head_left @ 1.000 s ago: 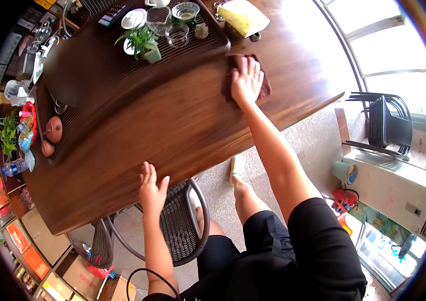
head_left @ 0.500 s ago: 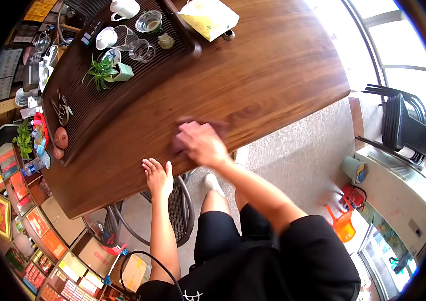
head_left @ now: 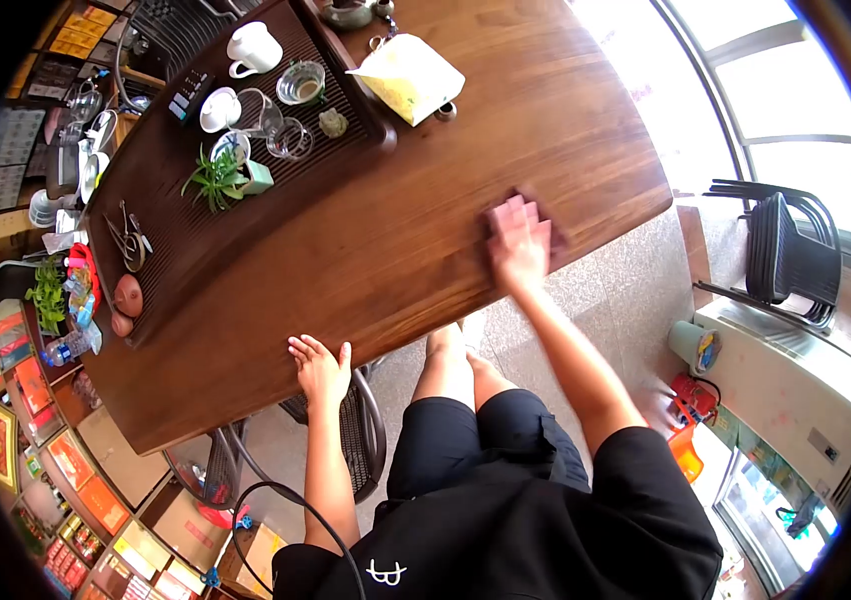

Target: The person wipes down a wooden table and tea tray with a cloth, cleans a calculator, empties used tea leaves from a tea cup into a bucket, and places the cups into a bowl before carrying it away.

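My right hand [head_left: 522, 245], smeared by motion, presses a dark brownish-red cloth [head_left: 558, 242] against the wooden table [head_left: 375, 235], near its front edge toward the right. The cloth shows on both sides of the fingers and is mostly hidden under the palm. Resting on the front edge further left, my left hand [head_left: 323, 374] is open, fingers spread, with nothing in it.
A slatted tea tray [head_left: 285, 195] carries a white pitcher [head_left: 254, 47], glassware, a potted plant [head_left: 215, 180] and scissors [head_left: 129, 243]. Beyond it stands a white-and-yellow paper bag [head_left: 410, 80]. A chair [head_left: 370, 430] is tucked under the front edge; stacked chairs [head_left: 780, 250] stand at right.
My right hand and the cloth have slid right along the table. My left hand stays at the edge. The view has shifted, and my legs have moved to the right.
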Motion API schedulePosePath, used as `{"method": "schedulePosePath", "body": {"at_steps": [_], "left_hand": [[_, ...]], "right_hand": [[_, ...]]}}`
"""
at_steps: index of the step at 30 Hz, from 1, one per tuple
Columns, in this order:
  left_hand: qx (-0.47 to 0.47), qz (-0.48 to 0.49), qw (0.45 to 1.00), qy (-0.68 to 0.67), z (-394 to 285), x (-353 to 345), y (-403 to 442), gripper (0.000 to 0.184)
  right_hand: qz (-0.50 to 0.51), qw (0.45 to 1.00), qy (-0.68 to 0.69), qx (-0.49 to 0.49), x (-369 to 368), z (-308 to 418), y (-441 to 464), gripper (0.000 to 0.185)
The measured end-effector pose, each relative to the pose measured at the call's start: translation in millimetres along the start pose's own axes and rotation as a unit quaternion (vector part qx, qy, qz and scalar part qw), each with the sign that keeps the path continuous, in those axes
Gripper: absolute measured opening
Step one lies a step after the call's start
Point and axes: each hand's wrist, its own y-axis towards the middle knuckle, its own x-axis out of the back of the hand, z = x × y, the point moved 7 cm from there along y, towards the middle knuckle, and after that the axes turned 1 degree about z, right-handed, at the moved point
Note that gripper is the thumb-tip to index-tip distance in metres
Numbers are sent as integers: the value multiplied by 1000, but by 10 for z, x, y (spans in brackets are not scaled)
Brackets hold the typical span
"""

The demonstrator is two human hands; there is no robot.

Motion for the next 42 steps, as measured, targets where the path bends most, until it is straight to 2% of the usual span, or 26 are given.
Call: {"method": "schedulePosePath", "body": {"at_steps": [1,3,5,6,8,9,10,12,13,14,15,16,18,20,21,24,25,26,29,30,32,36,38,39,40,42], "left_hand": [[4,2,1000,7,1,16,12,92],[6,-2,1000,15,-32,177,90,92],[52,115,992,-19,-28,437,211,84],[66,162,985,-3,-97,710,302,70],[14,91,968,-232,-277,1013,544,56],[-8,23,933,-359,-450,1122,688,43],[-66,-1,865,-497,-727,1194,809,36],[-144,81,744,-647,-1397,1446,981,44],[-147,124,687,-701,-1707,1590,1056,49],[-137,150,644,-738,-1939,1608,1173,51],[-138,140,642,-741,-2143,1574,1320,49],[-148,153,612,-761,-2356,1593,1418,51],[-79,209,491,-842,-2759,1554,1541,48],[-20,222,442,-869,-3067,1521,1642,48],[-13,223,434,-873,-3201,1528,1687,51],[54,194,333,-921,-3457,1447,1911,49],[45,190,293,-936,-3522,1427,1993,47],[18,187,276,-943,-3576,1422,2075,43],[41,150,298,-942,-3681,1460,2125,37],[53,132,330,-933,-3697,1441,2136,40],[68,99,304,-945,-3742,1430,2176,40],[108,66,282,-951,-3823,1341,2295,36],[118,20,323,-939,-3814,1334,2231,30],[128,-5,328,-936,-3801,1334,2180,28],[132,-18,319,-938,-3803,1285,2140,28],[155,-11,340,-928,-3807,1113,1941,27]], "right_hand": [[60,997,49,17,48,441,-12,62],[63,992,57,98,-14,1013,12,59],[64,987,66,132,-18,1187,353,57],[73,986,70,135,-17,1194,539,56],[38,991,56,119,-73,1168,905,56],[32,992,55,112,-83,1154,1064,56],[26,993,54,107,-87,1133,1207,56],[19,993,55,104,-98,1117,1437,56],[22,992,64,110,-120,1112,1529,56],[24,990,71,115,-141,1080,1602,56],[18,988,83,130,-151,1045,1640,57],[37,986,73,146,-152,1006,1665,55],[58,974,144,167,-131,871,1706,54],[78,966,177,170,-70,720,1769,52],[81,965,180,171,-68,620,1807,51],[82,965,147,203,-49,302,1897,48],[87,966,134,206,5,229,1949,48],[93,966,121,210,49,175,2005,48],[101,964,100,227,61,53,2149,49],[93,963,101,232,70,20,2207,49],[115,957,90,253,47,-88,2322,50],[166,917,62,357,30,-205,2632,57],[169,889,54,422,16,-250,2780,60],[191,886,37,421,36,-266,2898,62],[181,891,40,414,54,-281,3001,63],[158,907,19,390,58,-268,3103,63]]}}
